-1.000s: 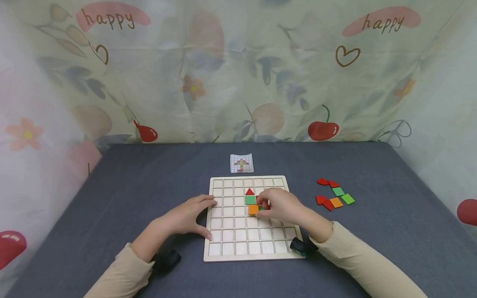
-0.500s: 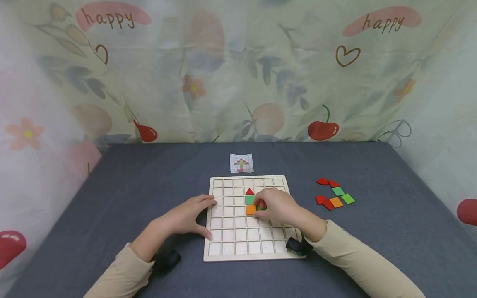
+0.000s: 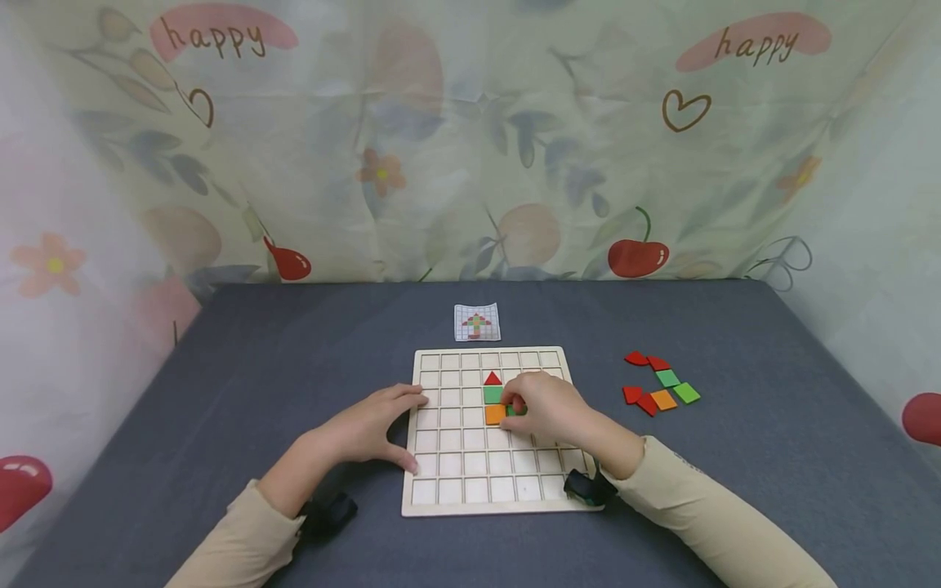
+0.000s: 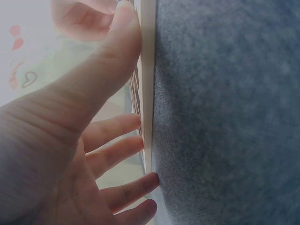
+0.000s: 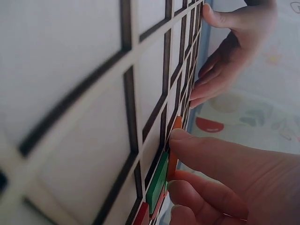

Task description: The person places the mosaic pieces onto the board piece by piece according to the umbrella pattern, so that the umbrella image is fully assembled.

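Observation:
My right hand (image 3: 547, 406) is over the middle of a pale wooden grid board (image 3: 500, 502). Its thumb and fingers pinch the right side of an orange square tile (image 3: 495, 415), which stands edge-on in the right wrist view, thumb at one end. Just behind it lie a green tile (image 3: 493, 395) and a red triangle tile (image 3: 492, 379). Another green tile (image 5: 157, 183) and a red one (image 5: 141, 214) sit beside the orange tile, partly hidden by the hand in the head view. My left hand (image 3: 367, 425) rests at the board's left edge, fingers spread and thumb touching the rim.
Behind the board lies a small pattern card (image 3: 476, 322) with a coloured arrow-like figure. Loose tiles lie to the right: several red ones (image 3: 632, 395), an orange one (image 3: 663, 399) and green ones (image 3: 687, 393). A patterned curtain (image 3: 470, 163) hangs behind the dark tabletop (image 3: 294, 351).
My right hand has shifted slightly left with the orange tile, which now lies squarely below the green one. Over the last half second almost nothing moves. The left hand stays put.

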`<move>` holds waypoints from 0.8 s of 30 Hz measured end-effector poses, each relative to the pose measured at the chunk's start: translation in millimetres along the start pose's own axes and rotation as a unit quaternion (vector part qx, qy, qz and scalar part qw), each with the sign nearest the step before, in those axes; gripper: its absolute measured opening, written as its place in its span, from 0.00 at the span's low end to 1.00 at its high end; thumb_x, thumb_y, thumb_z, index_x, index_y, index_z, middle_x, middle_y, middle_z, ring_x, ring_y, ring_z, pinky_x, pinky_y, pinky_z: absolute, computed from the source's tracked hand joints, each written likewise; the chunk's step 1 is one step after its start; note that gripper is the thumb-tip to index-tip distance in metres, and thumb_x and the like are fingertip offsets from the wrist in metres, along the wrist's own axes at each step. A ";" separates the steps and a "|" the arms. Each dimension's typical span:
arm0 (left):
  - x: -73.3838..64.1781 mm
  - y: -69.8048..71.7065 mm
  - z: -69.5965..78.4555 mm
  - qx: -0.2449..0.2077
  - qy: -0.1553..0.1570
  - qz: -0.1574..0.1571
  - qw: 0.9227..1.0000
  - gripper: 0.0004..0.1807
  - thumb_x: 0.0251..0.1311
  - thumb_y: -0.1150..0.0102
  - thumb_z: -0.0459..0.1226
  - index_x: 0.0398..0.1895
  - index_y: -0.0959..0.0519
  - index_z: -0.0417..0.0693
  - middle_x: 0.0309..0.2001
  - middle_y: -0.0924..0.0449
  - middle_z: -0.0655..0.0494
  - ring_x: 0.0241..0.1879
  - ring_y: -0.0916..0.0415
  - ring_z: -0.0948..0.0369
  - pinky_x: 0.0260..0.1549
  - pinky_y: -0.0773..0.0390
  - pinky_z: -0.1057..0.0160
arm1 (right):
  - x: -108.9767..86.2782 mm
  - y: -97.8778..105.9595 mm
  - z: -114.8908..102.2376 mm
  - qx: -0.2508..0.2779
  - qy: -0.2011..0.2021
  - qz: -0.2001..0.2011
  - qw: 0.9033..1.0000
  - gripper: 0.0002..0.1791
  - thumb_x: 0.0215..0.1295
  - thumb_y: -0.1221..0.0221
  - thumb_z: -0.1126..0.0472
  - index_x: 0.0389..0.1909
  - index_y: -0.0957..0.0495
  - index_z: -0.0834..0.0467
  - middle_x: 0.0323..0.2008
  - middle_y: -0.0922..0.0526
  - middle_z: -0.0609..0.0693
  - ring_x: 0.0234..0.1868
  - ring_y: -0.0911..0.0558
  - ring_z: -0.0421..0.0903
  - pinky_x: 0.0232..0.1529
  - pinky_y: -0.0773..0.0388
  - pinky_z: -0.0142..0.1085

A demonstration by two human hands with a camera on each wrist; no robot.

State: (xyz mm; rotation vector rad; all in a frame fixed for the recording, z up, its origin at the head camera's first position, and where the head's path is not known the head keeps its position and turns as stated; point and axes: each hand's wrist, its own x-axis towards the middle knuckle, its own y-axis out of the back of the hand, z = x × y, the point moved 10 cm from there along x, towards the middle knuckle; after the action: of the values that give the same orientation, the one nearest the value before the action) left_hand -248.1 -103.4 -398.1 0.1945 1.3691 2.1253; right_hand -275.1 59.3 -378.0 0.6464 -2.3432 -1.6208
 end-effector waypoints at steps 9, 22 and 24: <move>0.1 -0.3 -0.4 0.001 0.000 0.001 1.000 0.49 0.40 0.29 0.53 0.66 0.36 0.41 0.69 0.42 0.42 0.68 0.44 0.45 0.63 0.39 0.45 | 0.2 -0.6 -0.1 0.003 -0.002 0.002 1.000 0.09 0.49 0.30 0.56 0.31 0.18 0.53 0.20 0.28 0.43 0.25 0.31 0.39 0.26 0.36 0.30; 0.7 -1.2 -1.8 -0.005 0.004 0.000 1.000 0.49 0.40 0.28 0.53 0.66 0.36 0.42 0.70 0.43 0.43 0.69 0.44 0.45 0.63 0.39 0.45 | -1.8 5.7 4.3 0.015 0.003 0.012 1.000 0.09 0.51 0.31 0.57 0.33 0.17 0.53 0.21 0.25 0.41 0.25 0.30 0.37 0.26 0.33 0.30; 0.6 -0.8 -1.5 -0.002 0.003 0.001 1.000 0.49 0.40 0.29 0.53 0.66 0.36 0.41 0.69 0.43 0.43 0.69 0.44 0.44 0.63 0.39 0.45 | -1.9 4.5 4.7 0.018 0.007 0.009 1.000 0.08 0.51 0.32 0.57 0.33 0.17 0.53 0.20 0.26 0.41 0.25 0.30 0.37 0.26 0.34 0.30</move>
State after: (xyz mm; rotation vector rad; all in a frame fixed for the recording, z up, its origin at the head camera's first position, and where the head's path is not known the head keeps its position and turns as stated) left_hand -248.9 -104.0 -399.7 0.1889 1.3674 2.1315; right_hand -276.4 65.4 -375.5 0.6387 -2.3667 -1.5656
